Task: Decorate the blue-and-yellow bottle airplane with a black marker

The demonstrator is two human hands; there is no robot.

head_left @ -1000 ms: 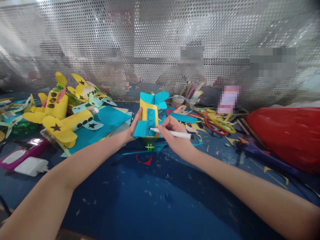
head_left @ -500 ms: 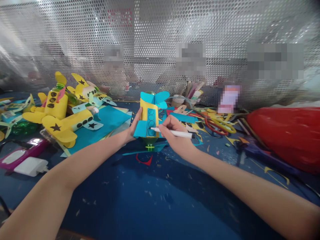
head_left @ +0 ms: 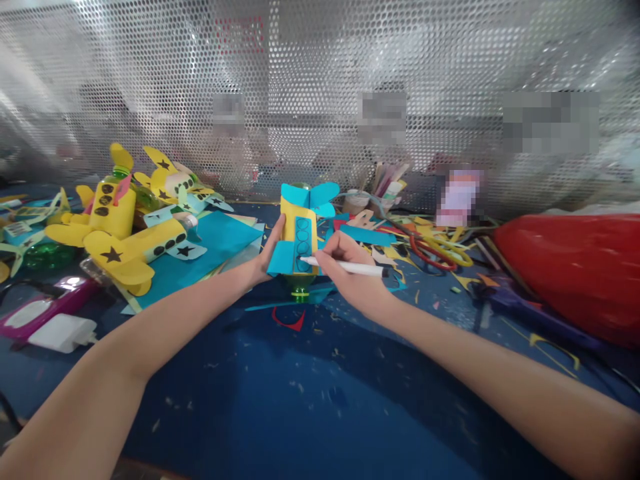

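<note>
A toy airplane [head_left: 285,227] made from a green plastic bottle, wrapped in yellow paper with blue paper wings and tail, lies on the table with its neck toward me. My left hand [head_left: 267,259] grips its left side; most of those fingers are hidden behind it. On top is a blue paper strip [head_left: 303,230] with several ovals drawn in black. My right hand [head_left: 353,267] is closed around a white marker [head_left: 364,269], whose tip meets the strip at the nearest oval.
Finished paper-and-bottle airplanes [head_left: 130,247] crowd the left, by blue paper sheets [head_left: 225,237] and a purple glue gun or similar device with a white plug [head_left: 63,333]. Scissors [head_left: 440,250], paper scraps and a red bag-like object [head_left: 570,273] lie right. A perforated metal panel [head_left: 300,80] stands behind.
The marker and my right hand have shifted very slightly at the nearest oval. My left hand and the airplane stay in place.
</note>
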